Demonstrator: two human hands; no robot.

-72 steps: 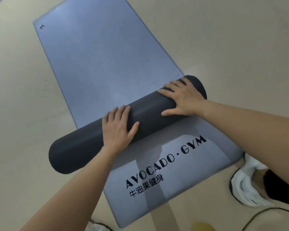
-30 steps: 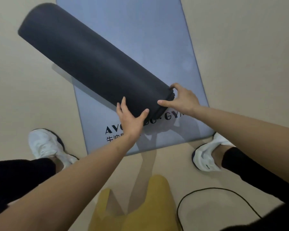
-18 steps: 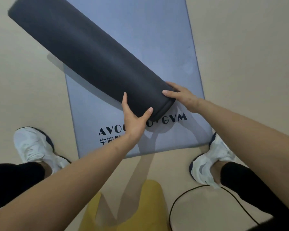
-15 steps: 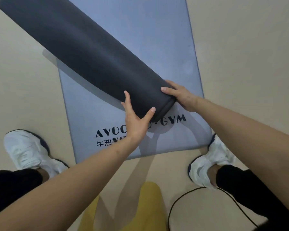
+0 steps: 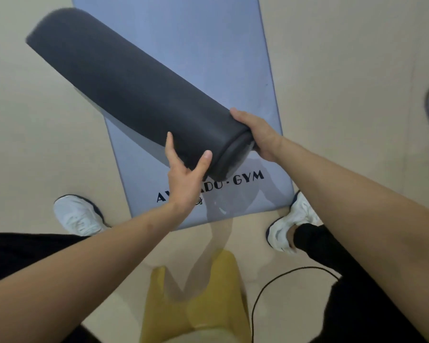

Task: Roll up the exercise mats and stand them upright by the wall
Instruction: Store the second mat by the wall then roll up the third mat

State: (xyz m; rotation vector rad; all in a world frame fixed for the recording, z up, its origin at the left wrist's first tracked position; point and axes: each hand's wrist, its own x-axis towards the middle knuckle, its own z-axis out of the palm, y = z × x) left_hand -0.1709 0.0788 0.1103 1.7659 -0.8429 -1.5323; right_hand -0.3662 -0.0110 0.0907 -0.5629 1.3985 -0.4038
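Here the rolled dark mat (image 5: 134,95) is held slantwise above the flat blue mat (image 5: 196,45), left hand (image 5: 183,174) gripping underneath, right hand (image 5: 258,134) wrapped round its near end.

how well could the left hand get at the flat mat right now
Probably not yet: the left hand and right hand both hold the roll. The flat mat lies bare below, so once the roll is down the way looks free.

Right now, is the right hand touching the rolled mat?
Touching. Head view: the right hand grips the rolled mat at its near end.
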